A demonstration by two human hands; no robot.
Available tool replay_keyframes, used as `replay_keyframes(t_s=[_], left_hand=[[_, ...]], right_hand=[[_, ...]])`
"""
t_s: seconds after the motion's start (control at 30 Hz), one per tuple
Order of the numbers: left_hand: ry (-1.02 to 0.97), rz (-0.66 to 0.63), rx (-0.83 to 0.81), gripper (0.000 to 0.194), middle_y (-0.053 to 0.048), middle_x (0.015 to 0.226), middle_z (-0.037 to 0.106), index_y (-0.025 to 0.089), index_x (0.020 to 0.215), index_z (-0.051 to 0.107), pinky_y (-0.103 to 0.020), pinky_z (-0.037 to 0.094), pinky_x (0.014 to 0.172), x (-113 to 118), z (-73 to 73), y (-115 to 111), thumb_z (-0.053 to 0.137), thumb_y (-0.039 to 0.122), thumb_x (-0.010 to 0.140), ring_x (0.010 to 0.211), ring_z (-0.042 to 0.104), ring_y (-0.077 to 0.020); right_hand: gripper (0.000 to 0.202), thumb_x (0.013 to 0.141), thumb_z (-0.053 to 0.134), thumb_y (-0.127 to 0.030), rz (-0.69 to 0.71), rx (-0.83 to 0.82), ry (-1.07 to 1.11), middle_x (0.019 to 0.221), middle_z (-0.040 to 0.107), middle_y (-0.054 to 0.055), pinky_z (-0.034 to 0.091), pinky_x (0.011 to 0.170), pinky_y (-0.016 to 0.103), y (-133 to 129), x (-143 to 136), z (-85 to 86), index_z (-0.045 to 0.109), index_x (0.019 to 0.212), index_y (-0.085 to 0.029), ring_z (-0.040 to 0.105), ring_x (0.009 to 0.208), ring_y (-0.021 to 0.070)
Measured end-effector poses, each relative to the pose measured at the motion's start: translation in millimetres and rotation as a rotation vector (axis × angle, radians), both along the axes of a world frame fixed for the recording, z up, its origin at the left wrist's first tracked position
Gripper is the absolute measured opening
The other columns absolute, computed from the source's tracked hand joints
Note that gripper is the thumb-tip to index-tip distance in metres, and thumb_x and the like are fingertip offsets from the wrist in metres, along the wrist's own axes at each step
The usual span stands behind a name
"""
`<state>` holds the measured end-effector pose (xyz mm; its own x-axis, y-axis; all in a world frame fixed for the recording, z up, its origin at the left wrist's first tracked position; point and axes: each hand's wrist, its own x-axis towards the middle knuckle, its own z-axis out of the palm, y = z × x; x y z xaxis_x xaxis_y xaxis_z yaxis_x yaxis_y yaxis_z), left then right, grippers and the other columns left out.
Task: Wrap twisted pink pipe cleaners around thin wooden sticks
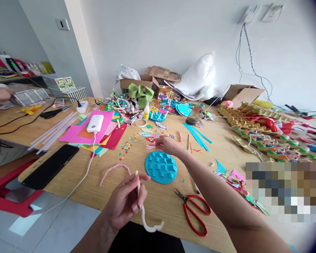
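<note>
A white fuzzy strand (149, 227) hangs from my left hand (127, 198), its short upper end showing above the pinched fingers. My right hand (165, 144) reaches forward, fingers bent down at small pink pieces (150, 147) beside the paper fish; whether it grips one is hidden. Just below it lies a blue oval (161, 167) with raised scales. A pink fuzzy strand (115, 166) curves across the table left of the oval. Red-handled scissors (193, 211) rest near the front edge, blades slightly apart.
A black phone (50, 166) and a cabled white power bank (95, 123) lie at the left. Paper scraps (249, 191) and egg-carton crafts (268, 140) cover the right. A glue bottle (146, 111) stands behind. Another person's hand (0, 97) is far left.
</note>
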<state>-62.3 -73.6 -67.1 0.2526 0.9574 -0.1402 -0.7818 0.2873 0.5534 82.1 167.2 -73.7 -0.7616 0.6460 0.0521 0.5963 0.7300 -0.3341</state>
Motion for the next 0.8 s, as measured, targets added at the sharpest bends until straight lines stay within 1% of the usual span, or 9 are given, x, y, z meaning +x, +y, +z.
replay_keyframes(t_s=[0.1,0.23,0.33,0.43,0.53,0.6,0.7,0.73,0.8], left_hand=[[0.027,0.037,-0.039,0.025,0.001,0.044,0.052,0.014,0.097,0.063,-0.011,0.026,0.032,2,1.0,3,0.049,0.033,0.088,0.033,0.036,-0.0042],[0.114,0.088,-0.076,0.029,0.001,0.043,0.053,0.014,0.106,0.060,-0.012,0.023,0.031,8,3.2,5,0.049,0.034,0.088,0.031,0.033,-0.0039],[0.180,0.112,-0.092,0.034,0.002,0.044,0.054,0.014,0.111,0.057,-0.012,0.021,0.030,11,3.4,4,0.052,0.035,0.085,0.031,0.032,-0.0041],[0.210,0.130,-0.101,0.033,0.002,0.044,0.053,0.015,0.109,0.057,-0.012,0.019,0.028,10,2.3,2,0.054,0.036,0.084,0.030,0.032,-0.0044],[0.190,0.147,-0.113,0.029,0.001,0.048,0.056,0.015,0.102,0.061,-0.012,0.021,0.029,8,1.4,1,0.055,0.036,0.083,0.032,0.035,-0.0042],[0.164,0.165,-0.127,0.025,-0.002,0.060,0.062,0.015,0.095,0.064,-0.012,0.025,0.031,8,1.6,1,0.059,0.034,0.081,0.038,0.042,-0.0042],[0.132,0.198,-0.139,0.021,-0.006,0.080,0.064,0.013,0.089,0.067,-0.012,0.029,0.035,10,3.8,3,0.065,0.029,0.077,0.049,0.048,-0.0035],[0.127,0.204,-0.140,0.021,-0.005,0.081,0.063,0.012,0.089,0.068,-0.012,0.029,0.036,11,4.8,3,0.066,0.028,0.075,0.050,0.047,-0.0031],[0.131,0.214,-0.138,0.022,-0.004,0.079,0.061,0.012,0.091,0.069,-0.012,0.028,0.037,13,7.0,3,0.068,0.026,0.074,0.050,0.046,-0.0025]], right_hand=[[0.012,0.079,0.057,-0.015,-0.007,-0.019,0.017,0.082,0.068,0.006,0.041,0.066,0.022,4,6,2.9,0.069,0.082,-0.015,0.059,0.075,0.0151],[0.013,0.077,0.057,-0.013,-0.031,-0.049,0.006,0.076,0.068,0.005,0.040,0.059,0.021,9,8,-2.3,0.068,0.083,-0.014,0.059,0.068,0.0142],[0.017,0.076,0.055,-0.011,-0.046,-0.051,0.001,0.078,0.069,0.006,0.040,0.058,0.021,10,7,-7.6,0.069,0.085,-0.015,0.060,0.070,0.0152],[0.022,0.076,0.053,-0.008,-0.060,-0.037,0.013,0.081,0.070,0.007,0.040,0.062,0.022,9,6,-5.2,0.070,0.088,-0.015,0.060,0.074,0.0164],[0.019,0.075,0.054,-0.008,-0.090,-0.021,0.041,0.081,0.070,0.008,0.040,0.066,0.023,5,10,9.2,0.070,0.083,-0.014,0.060,0.076,0.0172],[0.016,0.076,0.054,-0.010,-0.141,-0.009,0.076,0.079,0.069,0.008,0.040,0.067,0.025,-3,16,24.9,0.069,0.078,-0.013,0.059,0.075,0.0179],[0.018,0.080,0.050,-0.017,-0.232,-0.019,0.157,0.072,0.066,0.007,0.040,0.060,0.026,-31,25,51.5,0.067,0.080,-0.012,0.058,0.066,0.0171],[0.018,0.081,0.050,-0.022,-0.233,-0.054,0.202,0.069,0.065,0.005,0.040,0.057,0.025,-46,28,59.0,0.066,0.079,-0.013,0.056,0.063,0.0158],[0.017,0.079,0.055,-0.030,-0.179,-0.284,0.446,0.066,0.061,0.002,0.039,0.054,0.025,-83,33,68.9,0.064,0.076,-0.015,0.053,0.060,0.0145]])
